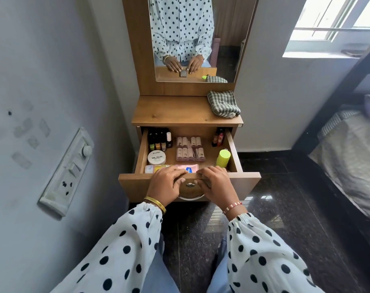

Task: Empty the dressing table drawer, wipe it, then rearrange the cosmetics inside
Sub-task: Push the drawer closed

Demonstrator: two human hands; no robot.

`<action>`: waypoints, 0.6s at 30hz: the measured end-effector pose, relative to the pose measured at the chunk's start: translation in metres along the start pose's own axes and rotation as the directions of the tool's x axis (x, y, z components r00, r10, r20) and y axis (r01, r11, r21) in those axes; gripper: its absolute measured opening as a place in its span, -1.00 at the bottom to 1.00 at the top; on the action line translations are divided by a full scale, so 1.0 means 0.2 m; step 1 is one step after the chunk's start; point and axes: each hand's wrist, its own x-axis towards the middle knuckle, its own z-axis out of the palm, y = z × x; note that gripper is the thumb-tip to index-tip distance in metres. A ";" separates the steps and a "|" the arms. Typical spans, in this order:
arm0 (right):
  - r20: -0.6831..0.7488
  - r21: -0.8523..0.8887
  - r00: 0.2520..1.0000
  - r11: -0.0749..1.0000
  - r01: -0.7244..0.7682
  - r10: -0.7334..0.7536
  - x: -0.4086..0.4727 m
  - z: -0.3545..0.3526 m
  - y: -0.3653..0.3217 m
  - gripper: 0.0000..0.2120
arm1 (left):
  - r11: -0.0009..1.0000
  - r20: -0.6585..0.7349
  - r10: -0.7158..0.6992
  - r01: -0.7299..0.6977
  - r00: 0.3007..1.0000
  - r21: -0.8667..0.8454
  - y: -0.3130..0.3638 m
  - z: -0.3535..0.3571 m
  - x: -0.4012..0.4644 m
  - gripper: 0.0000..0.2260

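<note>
Both hands sit on the drawer (232,144) front's top edge, left hand (166,185) and right hand (216,186), fingers curled over it, holding nothing else. Drawer's pulled out, with polish bottles (158,139) back left, a white tub (156,157), a pink case (190,148) and a yellow bottle (223,158) inside. Checked cloth (223,103) is up on the tabletop (171,112), right side.

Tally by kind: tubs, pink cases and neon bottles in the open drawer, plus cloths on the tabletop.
Round white nail polish tub: 1
Clear pink compartment cases: 2
Neon yellow cylindrical bottle: 1
Green-and-white checked cloth: 1
Total: 5
</note>
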 end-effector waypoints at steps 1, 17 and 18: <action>0.000 -0.001 1.000 1.000 -0.001 0.001 0.02 0.00 0.01 -0.81 | 1.000 0.000 0.002 -0.002 1.000 0.000 -0.01 0.00 0.02 -0.73; 0.038 0.014 0.999 0.999 -0.030 0.029 0.34 0.04 0.12 -0.80 | 0.997 -0.022 0.041 -0.039 0.999 0.072 -0.10 0.03 0.35 -0.74; 0.042 0.018 0.999 0.999 -0.034 0.033 0.36 0.04 0.12 -0.79 | 0.997 -0.018 0.038 -0.036 0.999 0.069 -0.11 0.03 0.37 -0.75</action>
